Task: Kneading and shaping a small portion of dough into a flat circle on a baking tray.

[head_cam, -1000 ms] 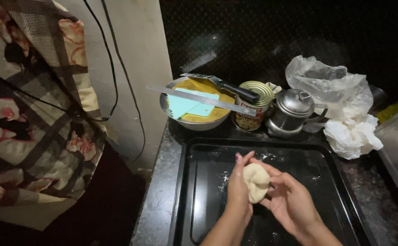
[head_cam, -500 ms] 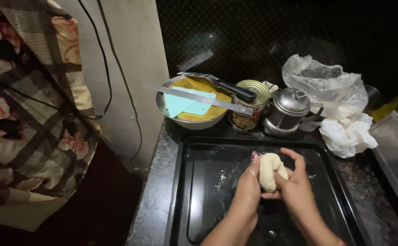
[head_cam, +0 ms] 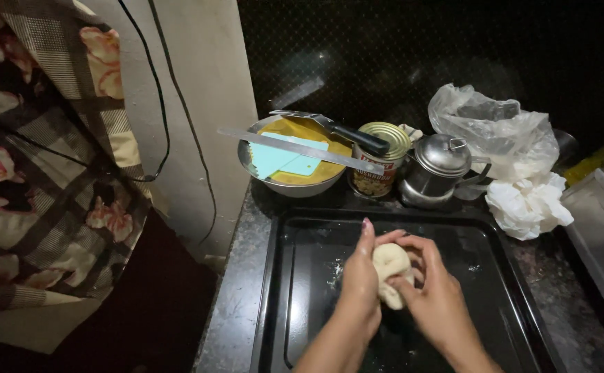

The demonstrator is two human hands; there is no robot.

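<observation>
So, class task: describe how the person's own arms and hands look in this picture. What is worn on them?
Both forearms are bare, with no sleeves in view. The left hand shows a fingernail painted a pinkish colour at its raised fingertip. The right hand wears no glove; no ring, watch or bracelet can be seen on either hand or wrist.

**Two hands pressed together, low in the frame**

Both forearms come up from the bottom edge, a little right of centre, and lean toward each other as they rise. The left hand stands on edge with its fingers straight and close together, pointing toward the top of the frame, palm turned right. The right hand sits just beside it, slightly lower and to the right, its fingers curled over and inward toward the left palm. The two hands cup together, fingertips nearly meeting at mid-height. Wrists are bare.
</observation>
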